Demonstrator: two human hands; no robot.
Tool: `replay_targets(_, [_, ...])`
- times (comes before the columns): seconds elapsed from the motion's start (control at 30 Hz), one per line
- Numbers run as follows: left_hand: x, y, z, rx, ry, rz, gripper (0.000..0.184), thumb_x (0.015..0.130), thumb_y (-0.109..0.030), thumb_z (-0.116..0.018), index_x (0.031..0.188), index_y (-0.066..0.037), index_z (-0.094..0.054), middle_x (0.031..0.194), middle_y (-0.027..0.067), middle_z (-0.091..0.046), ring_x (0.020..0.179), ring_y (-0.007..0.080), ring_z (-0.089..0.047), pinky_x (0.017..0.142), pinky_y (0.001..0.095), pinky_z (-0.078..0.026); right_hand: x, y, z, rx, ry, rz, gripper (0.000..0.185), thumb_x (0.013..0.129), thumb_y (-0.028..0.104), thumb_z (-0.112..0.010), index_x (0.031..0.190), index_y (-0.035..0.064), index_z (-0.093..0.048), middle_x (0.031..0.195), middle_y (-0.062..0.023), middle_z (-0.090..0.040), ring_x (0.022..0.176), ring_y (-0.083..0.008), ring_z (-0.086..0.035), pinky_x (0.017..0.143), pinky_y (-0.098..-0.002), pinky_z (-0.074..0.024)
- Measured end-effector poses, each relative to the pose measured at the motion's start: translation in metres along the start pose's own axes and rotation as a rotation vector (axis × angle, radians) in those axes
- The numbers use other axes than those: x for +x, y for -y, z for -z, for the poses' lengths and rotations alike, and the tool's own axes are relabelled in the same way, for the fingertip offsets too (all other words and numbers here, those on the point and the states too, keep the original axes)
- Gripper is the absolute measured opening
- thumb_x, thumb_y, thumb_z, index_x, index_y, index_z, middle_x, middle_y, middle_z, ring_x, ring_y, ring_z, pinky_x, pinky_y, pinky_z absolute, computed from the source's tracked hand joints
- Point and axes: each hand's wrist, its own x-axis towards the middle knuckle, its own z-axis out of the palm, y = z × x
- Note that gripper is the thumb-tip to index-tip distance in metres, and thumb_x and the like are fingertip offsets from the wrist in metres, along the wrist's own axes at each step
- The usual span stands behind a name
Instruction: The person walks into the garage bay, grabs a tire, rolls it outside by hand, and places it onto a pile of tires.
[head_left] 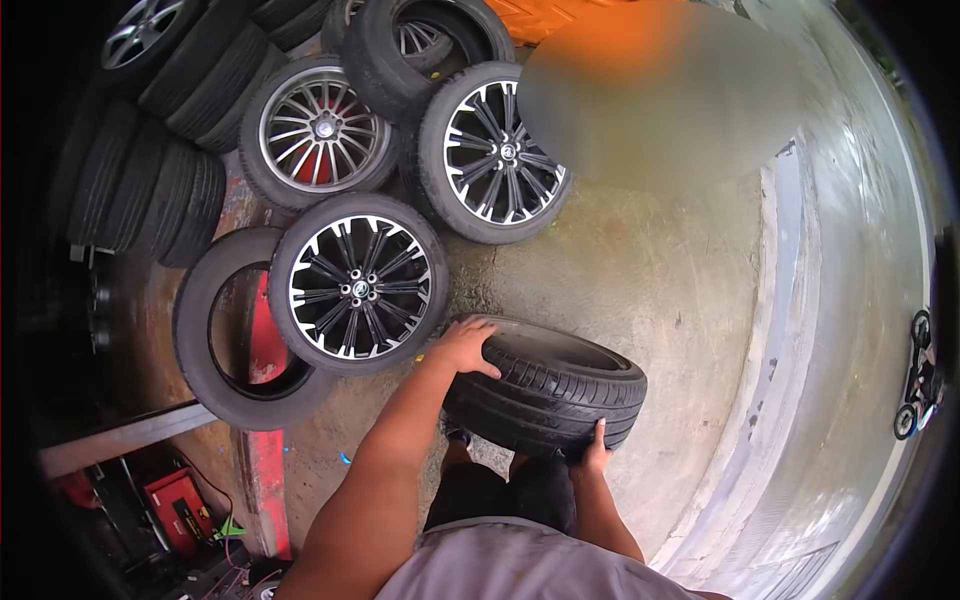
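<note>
A black car tire (560, 400) is held in front of my legs, tilted, its tread toward me and its sidewall facing up and away. My left hand (466, 347) grips its upper left edge, with the thumb on the tread. Lower right, my right hand (595, 452) supports the tire, thumb up against the tread; its other fingers are hidden beneath. Just left of my left hand rests a black-and-silver alloy wheel with its tire (360, 289), lying over a bare tire (215, 385).
Behind are another black-and-silver wheel (508, 152), a multi-spoke silver wheel (323, 130) and a loose tire (365, 70). Stacked tires (150, 190) line the left. A red toolbox-like case (180, 508) sits lower left. A motorcycle (917, 380) stands far right beyond the curb (780, 260).
</note>
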Motion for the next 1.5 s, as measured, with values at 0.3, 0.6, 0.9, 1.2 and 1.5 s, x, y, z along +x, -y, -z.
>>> replay_targets(0.3, [-0.033, -0.029, -0.056, -0.405, -0.189, 0.186, 0.087, 0.069, -0.051, -0.081, 0.135, -0.002, -0.053, 0.139, 0.0179, -0.052, 0.128, 0.0368, -0.050, 0.107, 0.0428, -0.040, 0.065, 0.104, -0.003, -0.265, 0.169, 0.139, 0.104, 0.080, 0.040, -0.079, 0.153, 0.0054, -0.014, 0.149, -0.0244, -0.035, 0.131, -0.0419, -0.044, 0.094, -0.0596, -0.0459])
replay_targets(0.6, [-0.009, -0.082, -0.098, -0.715, -0.500, 0.600, 0.074, 0.080, -0.049, -0.074, 0.129, 0.004, -0.056, 0.126, 0.0257, -0.059, 0.118, 0.0387, -0.057, 0.101, 0.0430, -0.044, 0.032, 0.079, -0.032, -0.489, 0.296, 0.318, 0.120, 0.070, 0.034, -0.089, 0.153, -0.0004, -0.010, 0.149, -0.0347, -0.026, 0.130, -0.0441, -0.045, 0.098, -0.0470, -0.0478])
replay_targets(0.9, [0.144, -0.142, 0.005, -0.856, -0.654, 0.667, 0.076, 0.076, -0.050, -0.078, 0.126, 0.004, -0.057, 0.125, 0.0269, -0.059, 0.117, 0.0397, -0.057, 0.100, 0.0439, -0.045, 0.036, 0.110, -0.096, -0.738, 0.392, 0.575, 0.134, 0.062, 0.031, -0.093, 0.152, -0.0008, 0.002, 0.143, -0.0287, -0.043, 0.132, -0.0380, -0.046, 0.108, -0.0413, -0.0384])
replay_targets(1.2, [0.047, 0.022, -0.007, -0.641, -0.633, 0.330, 0.047, 0.078, -0.034, -0.077, 0.110, -0.002, -0.064, 0.109, 0.0194, -0.064, 0.109, 0.0383, -0.059, 0.093, 0.0446, -0.047, 0.083, 0.247, -0.213, -0.799, 0.200, 0.610, 0.091, 0.069, 0.034, -0.088, 0.138, -0.0032, -0.042, 0.129, -0.0168, -0.059, 0.117, -0.0282, -0.058, 0.098, -0.0381, -0.0453])
replay_targets(1.5, [-0.220, 0.195, -0.064, -0.537, 0.427, 0.876, 0.060, 0.086, -0.050, -0.067, 0.123, -0.003, -0.062, 0.111, 0.0210, -0.068, 0.103, 0.0326, -0.066, 0.089, 0.0404, -0.052, 0.088, 0.193, -0.271, -0.754, 0.165, 0.641, 0.131, 0.066, 0.029, -0.091, 0.156, 0.0092, 0.003, 0.153, -0.0218, -0.030, 0.135, -0.0369, -0.040, 0.106, -0.0455, -0.0395])
